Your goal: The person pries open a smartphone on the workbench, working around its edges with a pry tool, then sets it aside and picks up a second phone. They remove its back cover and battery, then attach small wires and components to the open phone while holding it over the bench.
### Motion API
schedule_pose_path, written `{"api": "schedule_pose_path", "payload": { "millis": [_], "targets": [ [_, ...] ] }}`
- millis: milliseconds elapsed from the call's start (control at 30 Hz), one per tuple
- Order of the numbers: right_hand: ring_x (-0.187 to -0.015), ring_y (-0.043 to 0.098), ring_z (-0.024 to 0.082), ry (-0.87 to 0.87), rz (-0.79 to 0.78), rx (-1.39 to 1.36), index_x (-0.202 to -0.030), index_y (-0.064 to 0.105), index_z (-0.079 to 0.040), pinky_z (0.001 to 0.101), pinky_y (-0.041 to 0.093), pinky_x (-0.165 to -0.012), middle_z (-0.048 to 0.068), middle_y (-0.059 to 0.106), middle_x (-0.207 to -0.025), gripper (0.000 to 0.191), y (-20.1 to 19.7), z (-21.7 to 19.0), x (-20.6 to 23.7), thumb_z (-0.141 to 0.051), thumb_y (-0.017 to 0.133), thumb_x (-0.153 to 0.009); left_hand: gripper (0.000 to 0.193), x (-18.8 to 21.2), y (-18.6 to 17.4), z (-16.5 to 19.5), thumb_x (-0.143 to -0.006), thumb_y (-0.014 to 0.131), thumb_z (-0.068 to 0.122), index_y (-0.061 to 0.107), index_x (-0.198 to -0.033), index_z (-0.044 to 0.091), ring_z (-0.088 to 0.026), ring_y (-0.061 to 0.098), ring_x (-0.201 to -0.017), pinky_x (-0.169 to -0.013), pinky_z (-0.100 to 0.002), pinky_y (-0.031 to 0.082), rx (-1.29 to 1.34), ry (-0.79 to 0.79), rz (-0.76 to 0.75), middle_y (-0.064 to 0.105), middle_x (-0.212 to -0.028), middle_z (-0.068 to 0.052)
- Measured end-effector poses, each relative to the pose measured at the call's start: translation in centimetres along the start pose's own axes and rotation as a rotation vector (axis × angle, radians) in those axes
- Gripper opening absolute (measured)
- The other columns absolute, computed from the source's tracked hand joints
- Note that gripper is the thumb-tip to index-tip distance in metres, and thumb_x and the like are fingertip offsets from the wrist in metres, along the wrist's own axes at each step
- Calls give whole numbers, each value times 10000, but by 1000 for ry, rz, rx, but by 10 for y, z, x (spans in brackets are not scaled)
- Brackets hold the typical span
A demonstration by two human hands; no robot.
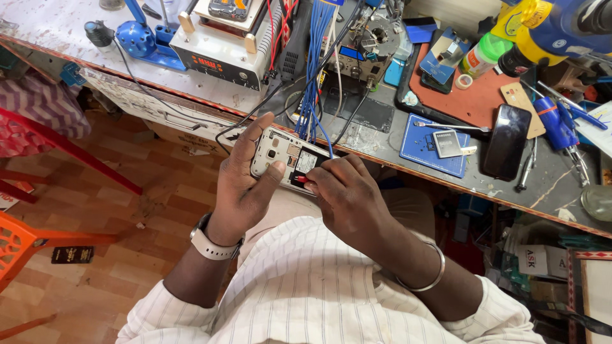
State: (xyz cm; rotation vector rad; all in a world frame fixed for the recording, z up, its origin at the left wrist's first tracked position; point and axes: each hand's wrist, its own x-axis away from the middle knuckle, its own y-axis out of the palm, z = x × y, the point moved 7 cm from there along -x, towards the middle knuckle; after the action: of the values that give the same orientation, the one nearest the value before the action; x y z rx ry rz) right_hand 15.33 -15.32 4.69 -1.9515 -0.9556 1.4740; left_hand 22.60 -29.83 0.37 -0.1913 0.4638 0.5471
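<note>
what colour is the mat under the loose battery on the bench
Blue mat, under the grey battery; head view.

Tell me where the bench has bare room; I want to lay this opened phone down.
Left hand holds the white back-opened phone; right hand touches it. Bare patches: grey bench between blue cable bundle and blue square mat; white top left of the blue stand. Crowded: around the orange mat and black phone.

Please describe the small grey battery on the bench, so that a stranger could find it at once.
Start at the cluttered workbench, then find the blue square mat right of the person's hands. The grey battery lies on that mat, below a thin metal tool. It alone is flat, grey and rectangular; the black phone beside the mat is larger.
</note>
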Motion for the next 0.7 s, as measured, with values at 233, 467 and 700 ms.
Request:
{"api": "schedule_pose_path", "payload": {
  "millis": [233, 467, 700],
  "targets": [
    [-848, 578, 292, 32, 1, -23, -1051, 663, -15, 424, 475, -785, 107, 625, -944, 215, 2, 2, 1, 24, 767, -867, 600, 1, 2, 1, -1009, 580, -27, 381, -1575, -18, -70, 615, -986, -894, -228, 533, 6, 17, -15, 707, -1162, -87],
    [-854, 596, 275, 11, 15, -44, -1067, 659, -6, 416, 480, -777, 99, 639, -949, 198, 2, 1, 0, 7, 761, -898, 609, 0, 2, -2, -989, 596, -1, 394, -1563, -9, -68, 629, -929, -838, -225, 540, -48, -36, 0, 723, -1107, -79],
    [-819, 641, 265, 88, 49, -42, -1128, 655, 11, 389, 520, -707, 128, 688, -909, 357, -5, 12, 4, -138, 843, -864, 607, 2, -1, -4, -992, 588, 3, 401, -1569, -11, -103, 617, -1053, -952, -262, 524, -12, -34, 8, 688, -1231, -111]
  ]
}}
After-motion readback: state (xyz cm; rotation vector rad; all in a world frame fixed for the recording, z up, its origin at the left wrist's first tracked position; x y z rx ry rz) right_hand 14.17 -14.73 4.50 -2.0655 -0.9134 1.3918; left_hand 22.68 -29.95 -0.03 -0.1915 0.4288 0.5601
